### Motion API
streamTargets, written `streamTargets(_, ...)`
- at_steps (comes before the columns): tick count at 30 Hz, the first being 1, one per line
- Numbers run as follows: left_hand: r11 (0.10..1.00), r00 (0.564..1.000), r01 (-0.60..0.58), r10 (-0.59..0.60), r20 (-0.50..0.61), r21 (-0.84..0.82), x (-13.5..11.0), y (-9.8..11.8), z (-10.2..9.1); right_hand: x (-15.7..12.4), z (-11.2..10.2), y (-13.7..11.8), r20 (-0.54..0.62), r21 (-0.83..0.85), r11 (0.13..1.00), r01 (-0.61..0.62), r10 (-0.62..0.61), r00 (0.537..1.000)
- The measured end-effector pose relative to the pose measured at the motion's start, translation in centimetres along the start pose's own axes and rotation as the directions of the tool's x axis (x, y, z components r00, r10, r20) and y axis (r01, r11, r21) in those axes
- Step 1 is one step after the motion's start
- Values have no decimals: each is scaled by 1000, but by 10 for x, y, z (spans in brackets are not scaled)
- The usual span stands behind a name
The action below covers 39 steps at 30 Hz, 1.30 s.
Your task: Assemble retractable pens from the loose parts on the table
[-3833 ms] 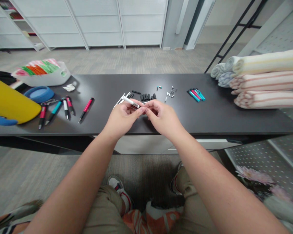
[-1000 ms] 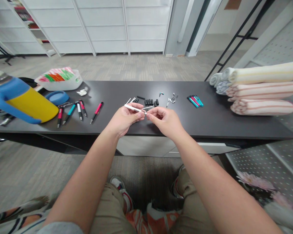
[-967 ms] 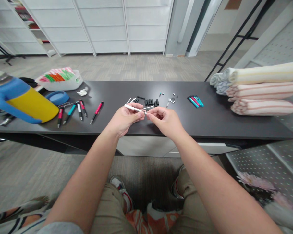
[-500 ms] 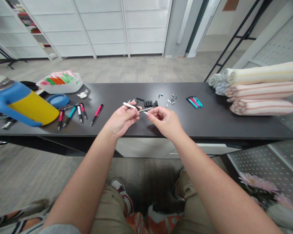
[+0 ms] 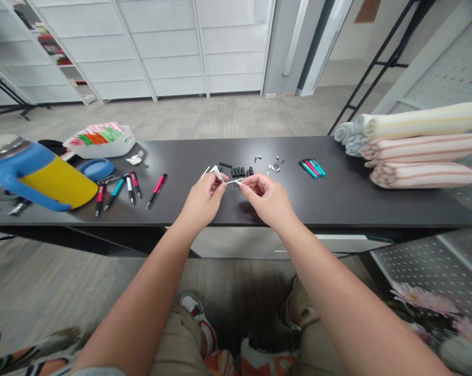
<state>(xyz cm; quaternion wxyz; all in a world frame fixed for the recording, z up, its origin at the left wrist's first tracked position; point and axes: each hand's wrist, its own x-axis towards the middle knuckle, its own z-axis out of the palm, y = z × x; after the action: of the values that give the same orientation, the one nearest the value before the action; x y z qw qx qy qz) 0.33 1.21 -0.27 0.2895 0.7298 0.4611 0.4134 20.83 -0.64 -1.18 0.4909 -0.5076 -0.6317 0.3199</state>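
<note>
My left hand (image 5: 203, 201) is closed around a white pen barrel (image 5: 219, 174), which tilts up from the fingers. A thin white pen refill (image 5: 236, 180) stretches from its fingertips toward my right hand (image 5: 269, 199). That hand pinches a small white piece (image 5: 238, 183) close to the refill's end; whether the two touch I cannot tell. Just beyond the fingers lie several short black rubber grips (image 5: 240, 172) and a dark slim stick (image 5: 225, 164). Small silver pen tips (image 5: 275, 166) are scattered farther right, by a few tiny teal-ended pieces (image 5: 258, 157).
Teal and pink pen barrels (image 5: 312, 167) lie on the dark table (image 5: 290, 209). Rolled towels (image 5: 419, 175) are stacked at right. On the left are assembled pens (image 5: 156, 191), a blue-yellow jug (image 5: 49, 177), a blue lid (image 5: 96, 169), crumpled tissue (image 5: 134, 160) and a white bin (image 5: 114, 149).
My left hand has turned palm-down, its fingers closing in, and the white barrel has swung from nearly level to steeply tilted. My right hand keeps its pinch in nearly the same spot.
</note>
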Motion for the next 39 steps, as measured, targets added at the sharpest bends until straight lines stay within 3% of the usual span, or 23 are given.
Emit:
streamTargets(2, 961, 991, -131, 137, -5, 245, -1, 2, -3, 1, 0, 2, 6, 3, 1000, 8, -8, 1000)
streamTargets(5, 894, 972, -227, 235, 27, 386, -1, 4, -5, 2, 0, 4, 15, -3, 1000, 13, -13, 1000)
streamTargets(11, 880, 963, -260, 266, 41, 398, 0, 3, -4, 1, 0, 4, 10, -21, 1000, 0, 1, 1000)
streamTargets(20, 872, 984, -170, 178, 25, 459, 1, -5, -7, 2, 0, 5, 5, -26, 1000, 1, -1, 1000)
streamTargets(29, 891, 987, -151, 157, 22, 427, 2, -4, -7, 0, 0, -4, 40, 51, 998, -29, 27, 999)
streamTargets(39, 910, 992, -124, 129, 14, 395, 2, -7, -8, 4, -1, 3, 72, 118, 993, -18, 10, 997)
